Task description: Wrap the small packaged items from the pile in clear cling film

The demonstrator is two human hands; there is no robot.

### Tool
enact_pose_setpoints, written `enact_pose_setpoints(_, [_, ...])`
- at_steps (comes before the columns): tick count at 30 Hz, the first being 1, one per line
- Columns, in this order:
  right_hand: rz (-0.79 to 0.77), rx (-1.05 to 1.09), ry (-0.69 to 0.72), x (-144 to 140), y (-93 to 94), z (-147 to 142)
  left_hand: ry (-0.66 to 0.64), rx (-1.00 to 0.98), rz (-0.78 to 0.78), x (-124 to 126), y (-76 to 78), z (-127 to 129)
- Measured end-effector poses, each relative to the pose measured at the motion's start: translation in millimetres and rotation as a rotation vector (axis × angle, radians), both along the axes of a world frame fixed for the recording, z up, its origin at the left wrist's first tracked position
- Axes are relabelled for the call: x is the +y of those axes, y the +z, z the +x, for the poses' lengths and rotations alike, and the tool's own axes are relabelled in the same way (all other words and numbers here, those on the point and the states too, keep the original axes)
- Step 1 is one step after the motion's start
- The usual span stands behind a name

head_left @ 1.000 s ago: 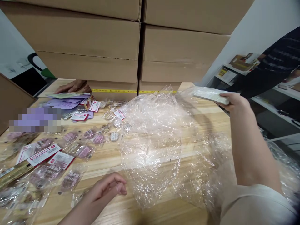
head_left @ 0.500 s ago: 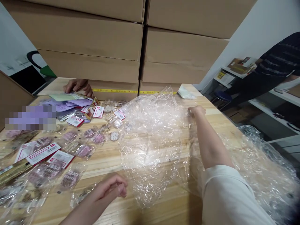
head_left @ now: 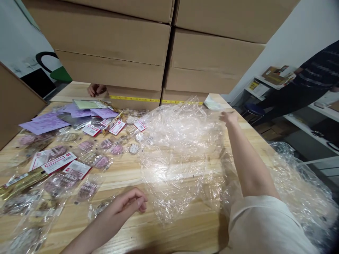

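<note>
Right hand (head_left: 230, 116) seems to pinch the plastic sheet's (head_left: 182, 148) far edge; left hand (head_left: 129, 204) rests loosely curled, empty, on the counter (head_left: 185, 233). Pull gently to avoid tearing.

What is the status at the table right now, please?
Right hand stretched out, fingers at far edge of clear plastic sheet. Left hand loosely curled on wooden table, beside bagged badges. Cardboard boxes close behind.

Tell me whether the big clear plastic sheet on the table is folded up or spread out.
Spread out. The plastic sheet lies crumpled but opened across the wooden table, whose grain shows through it.
</note>
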State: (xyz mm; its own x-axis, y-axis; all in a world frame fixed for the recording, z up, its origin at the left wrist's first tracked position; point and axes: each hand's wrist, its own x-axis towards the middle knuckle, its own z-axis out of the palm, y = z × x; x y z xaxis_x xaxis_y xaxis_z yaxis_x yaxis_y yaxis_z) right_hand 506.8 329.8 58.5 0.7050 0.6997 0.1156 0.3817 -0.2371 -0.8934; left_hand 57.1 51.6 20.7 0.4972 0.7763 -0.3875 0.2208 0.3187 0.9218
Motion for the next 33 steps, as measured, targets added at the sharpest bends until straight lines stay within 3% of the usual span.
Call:
enact_pose_setpoints(3, [0.138, -0.065, 0.015, -26.3, 27.1, -11.6, 0.006, 0.003, 0.036, -0.9, 2.0, 0.2])
enact_pose_setpoints(6, [0.320, -0.294, 0.132, -70.4, 45.6, -37.3, 0.040, -0.006, 0.097, -2.0, 4.1, 0.8])
enact_pose_setpoints(9, [0.558, -0.977, 0.357, -116.1, 48.3, -77.8, 0.115, -0.060, 0.097, -2.7, 4.6, 3.8])
enact_pose_setpoints(11, [0.690, -1.276, 0.615, -140.8, 43.1, -110.0, 0.193, -0.146, 0.034, -1.5, 4.1, 6.2])
enact_pose_setpoints(15, [0.837, -1.533, 1.393, -180.1, 27.0, -173.2, 0.429, -0.475, -0.188, 7.3, 6.1, 2.8])
enact_pose_setpoints(17, [0.823, -1.578, 1.717, -198.8, 18.9, -195.7, 0.549, -0.588, -0.255, 13.5, 10.4, -5.6])
enact_pose_setpoints(19, [0.746, -1.546, 1.948, -216.6, 10.0, -208.3, 0.638, -0.627, -0.268, 19.0, 16.0, -16.6])
enact_pose_setpoints(21, [0.779, -1.488, 2.058, -232.2, -1.3, -212.4, 0.688, -0.601, -0.251, 23.1, 21.1, -27.2])
enact_pose_setpoints(25, [1.202, -1.506, 1.980, -252.9, -32.0, -207.7, 0.628, -0.348, -0.187, 26.1, 22.5, -38.1])
enact_pose_setpoints(26, [1.182, -1.483, 1.979, -255.6, -39.0, -205.5, 0.580, -0.268, -0.177, 25.6, 20.4, -38.1])
enact_pose_setpoints(27, [1.060, -1.436, 2.004, -257.1, -44.2, -203.1, 0.523, -0.193, -0.170, 24.7, 17.4, -37.2])
enact_pose_setpoints(29, [0.608, -1.230, 2.067, -256.9, -47.1, -197.5, 0.424, -0.067, -0.145, 21.7, 9.9, -33.2])
enact_pose_setpoints(31, [0.136, -0.952, 2.024, -252.2, -39.0, -190.9, 0.376, 0.022, -0.103, 18.4, 1.9, -27.9])
enact_pose_setpoints(33, [-0.150, -0.724, 1.951, -243.9, -23.7, -184.6, 0.382, 0.062, -0.055, 15.3, -5.0, -22.7])
